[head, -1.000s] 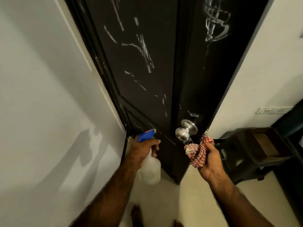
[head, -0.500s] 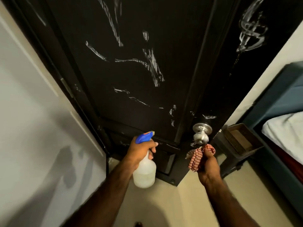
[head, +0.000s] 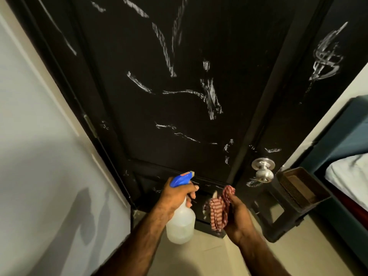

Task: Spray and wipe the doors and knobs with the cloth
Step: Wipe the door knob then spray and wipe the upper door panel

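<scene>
Aiming the spray bottle (head: 180,220) at the streaked door (head: 179,80), left hand (head: 175,196) curled round its neck; right hand (head: 237,214) clutches the cloth (head: 219,210), below-left of the knob (head: 263,172); next, presumably, spraying, then wiping.

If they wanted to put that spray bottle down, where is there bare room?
Bare floor shows between the forearms, bordered by the door ahead and the stool to the right. The stool's top holds a basket, so it is crowded. Both hands are full: spray bottle and cloth.
</scene>
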The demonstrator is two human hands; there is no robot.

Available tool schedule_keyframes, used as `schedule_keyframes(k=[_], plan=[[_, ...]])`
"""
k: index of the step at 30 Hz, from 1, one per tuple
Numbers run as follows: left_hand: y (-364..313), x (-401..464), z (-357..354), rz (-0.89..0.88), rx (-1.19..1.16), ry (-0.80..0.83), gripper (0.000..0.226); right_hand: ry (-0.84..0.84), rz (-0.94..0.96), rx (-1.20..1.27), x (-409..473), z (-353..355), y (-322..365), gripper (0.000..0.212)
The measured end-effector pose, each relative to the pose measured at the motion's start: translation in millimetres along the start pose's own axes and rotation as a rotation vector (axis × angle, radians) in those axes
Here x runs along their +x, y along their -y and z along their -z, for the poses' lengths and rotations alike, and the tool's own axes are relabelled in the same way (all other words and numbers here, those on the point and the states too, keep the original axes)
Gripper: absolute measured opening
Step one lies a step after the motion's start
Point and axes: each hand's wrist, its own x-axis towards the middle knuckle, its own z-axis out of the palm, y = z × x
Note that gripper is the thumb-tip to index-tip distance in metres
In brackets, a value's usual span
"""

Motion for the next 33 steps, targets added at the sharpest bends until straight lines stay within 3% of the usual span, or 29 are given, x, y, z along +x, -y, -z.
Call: schedule_keyframes(k=[6,10,19,25,28,33], plan=[[-68,-7,-5,-0.235,-0.055,0.079,0.024,0.29,0.183,0.134,-10,-77,65,0.06],[-116,-13,-13,-0.303,0.012,0.084,0.014,0.365,0.334,0.086,-30,-113,118,0.058],[-197,-47,-73,-0.479,0.047,0.056,0.007,0.426,0.562,0.023,-79,-128,201,0.048],[-235,-82,-134,-0.609,-0.086,0.069,0.032,0.413,0.682,-0.012,-120,-105,263,0.044],[-248,-94,-171,-0.588,-0.046,0.128,0.017,0.393,0.765,0.003,-141,-99,292,0.039],[-271,-103,-214,-0.517,0.049,0.066,0.026,0.368,0.888,-0.027,-174,-100,328,0.034]])
